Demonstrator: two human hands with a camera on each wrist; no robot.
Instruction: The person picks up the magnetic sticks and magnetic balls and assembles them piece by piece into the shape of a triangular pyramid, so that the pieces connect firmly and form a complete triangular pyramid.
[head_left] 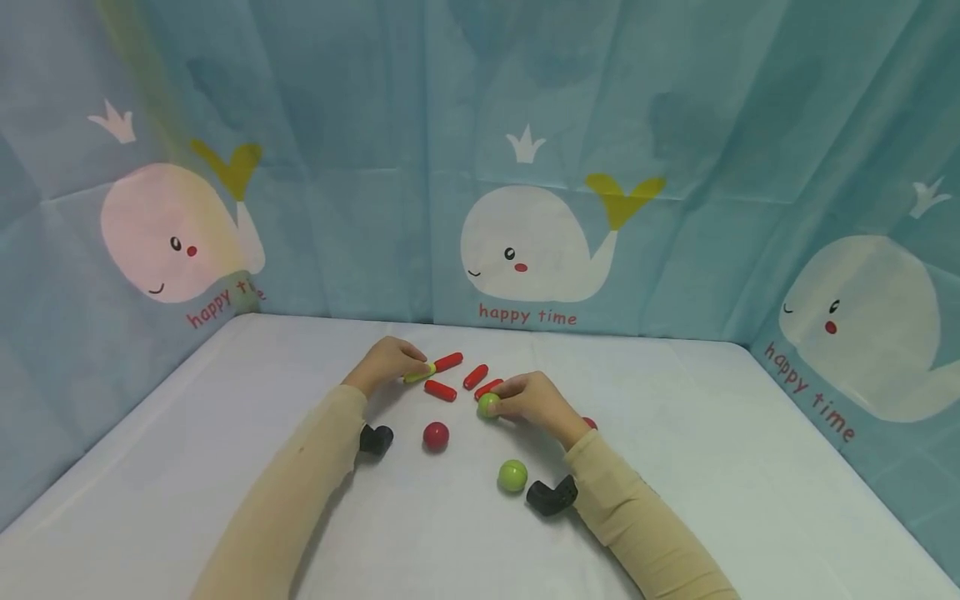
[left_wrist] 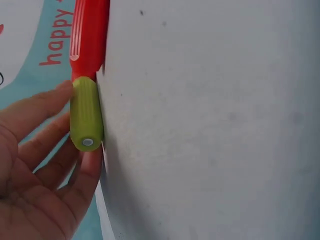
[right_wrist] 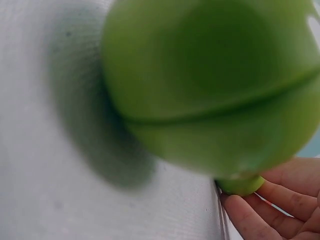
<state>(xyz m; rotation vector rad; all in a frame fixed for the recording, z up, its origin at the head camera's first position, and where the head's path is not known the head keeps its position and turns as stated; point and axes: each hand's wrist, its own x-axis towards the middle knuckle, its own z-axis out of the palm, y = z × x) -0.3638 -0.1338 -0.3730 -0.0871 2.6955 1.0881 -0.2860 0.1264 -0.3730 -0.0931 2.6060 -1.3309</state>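
In the head view my left hand holds a yellow-green rod with its fingertips. The left wrist view shows the grooved rod with a small silvery dot in its near end, its far end meeting a red rod. My right hand pinches a green ball, touching or close to a red rod behind it. Another green ball looms large in the right wrist view and hides most of the held one.
Two more red rods, one slanted and one nearer, lie between the hands. A red ball sits nearer the front; a second red ball is partly behind the right wrist. A patterned curtain borders the white table.
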